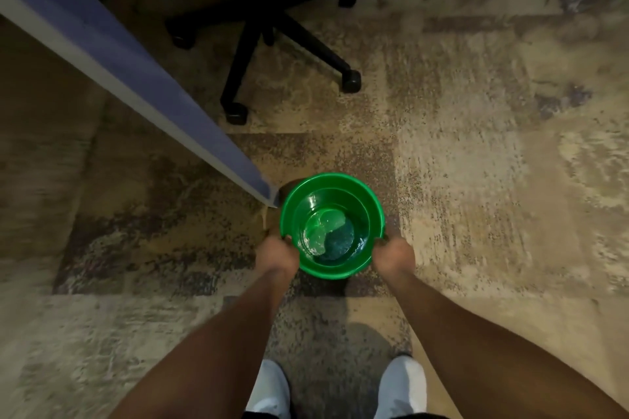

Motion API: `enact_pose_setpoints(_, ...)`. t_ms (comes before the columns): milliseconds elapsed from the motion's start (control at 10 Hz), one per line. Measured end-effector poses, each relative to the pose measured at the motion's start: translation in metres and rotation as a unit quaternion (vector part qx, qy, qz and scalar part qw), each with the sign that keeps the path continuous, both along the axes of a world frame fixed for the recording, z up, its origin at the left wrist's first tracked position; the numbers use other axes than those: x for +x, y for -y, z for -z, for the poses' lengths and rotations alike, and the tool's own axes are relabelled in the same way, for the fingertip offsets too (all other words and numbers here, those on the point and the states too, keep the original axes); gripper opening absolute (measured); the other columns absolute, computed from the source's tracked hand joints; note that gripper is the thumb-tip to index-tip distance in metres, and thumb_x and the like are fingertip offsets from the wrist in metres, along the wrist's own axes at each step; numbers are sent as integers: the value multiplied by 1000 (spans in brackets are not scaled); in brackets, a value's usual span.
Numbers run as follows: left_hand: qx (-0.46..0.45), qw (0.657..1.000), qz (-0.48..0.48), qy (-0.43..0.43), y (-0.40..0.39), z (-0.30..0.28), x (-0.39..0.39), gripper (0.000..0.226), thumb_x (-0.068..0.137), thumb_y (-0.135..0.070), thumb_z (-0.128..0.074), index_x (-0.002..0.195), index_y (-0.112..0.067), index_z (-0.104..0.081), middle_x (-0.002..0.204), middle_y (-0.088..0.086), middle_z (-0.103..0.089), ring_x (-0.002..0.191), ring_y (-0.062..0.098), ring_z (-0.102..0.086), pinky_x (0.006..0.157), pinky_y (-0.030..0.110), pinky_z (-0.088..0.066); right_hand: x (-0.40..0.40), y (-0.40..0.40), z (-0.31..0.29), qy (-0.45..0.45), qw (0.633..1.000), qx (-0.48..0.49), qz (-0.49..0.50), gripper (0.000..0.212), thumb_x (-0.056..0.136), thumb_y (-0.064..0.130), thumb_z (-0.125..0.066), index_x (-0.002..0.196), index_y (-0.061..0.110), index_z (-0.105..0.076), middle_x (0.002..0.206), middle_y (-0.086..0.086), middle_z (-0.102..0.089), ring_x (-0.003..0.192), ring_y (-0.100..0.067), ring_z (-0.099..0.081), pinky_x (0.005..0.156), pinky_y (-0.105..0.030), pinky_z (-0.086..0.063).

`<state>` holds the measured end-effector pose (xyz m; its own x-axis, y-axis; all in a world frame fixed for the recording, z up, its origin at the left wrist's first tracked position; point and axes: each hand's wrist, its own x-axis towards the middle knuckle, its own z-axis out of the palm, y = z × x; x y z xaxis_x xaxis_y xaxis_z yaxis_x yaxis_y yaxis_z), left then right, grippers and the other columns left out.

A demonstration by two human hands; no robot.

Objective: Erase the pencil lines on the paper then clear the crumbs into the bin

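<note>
The green bin [332,194] hangs or stands low over the carpet [476,146], right in front of the person's 2 white shoes [403,384] and touching or just beside the corner of the blue-topped desk [136,78]. The left hand [277,253] grips the rim on one side and the right hand [394,257] grips it on the other, fingers curled over the edge at what look like 2 small notches. Whether the bin rests on the floor or is lifted, I cannot tell.

It looks like thin moulded plastic: light, fairly stiff at the rim, likely to flex in the wall if squeezed. Something clear and crumpled, perhaps plastic film, lies at the bottom, so it adds little weight. The smooth plastic may slip in a loose hold, so the rim at opposite sides is the sound place to hold it, keeping it level. A black chair base [272,27] stands well apart behind. No paper or crumbs show here.
</note>
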<state>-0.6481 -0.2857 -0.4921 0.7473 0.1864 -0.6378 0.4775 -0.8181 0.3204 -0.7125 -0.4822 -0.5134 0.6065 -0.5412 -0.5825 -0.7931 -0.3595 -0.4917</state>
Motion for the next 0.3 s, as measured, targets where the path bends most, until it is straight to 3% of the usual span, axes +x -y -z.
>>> enact_pose_setpoints(100,15,996,82,30,6,-24,2,38,104,-18,-47,141,-10,-54,131,15,-64,118,30,-57,91,37,-45,-3,-1,-24,42,987,-93,-125,33,98,21,-55,130,15,-54,97,-4,-66,83,-22,-66,65,-25,-50)
enact_pose_setpoints(200,-23,988,128,84,15,-56,2,60,103,-18,-46,160,-16,-29,161,13,-34,147,34,-30,116,42,-36,-2,-3,-59,92,964,-143,-203,30,93,17,-57,122,11,-60,104,-7,-67,98,-26,-64,76,-34,-58)
enact_pose_setpoints(300,-28,974,194,111,26,-100,-2,61,105,-21,-45,161,-14,-24,164,13,-27,147,33,-29,118,40,-32,0,-6,-109,106,949,-168,-247,34,96,20,-52,127,10,-60,127,-9,-63,122,-27,-53,101,-42,-51)
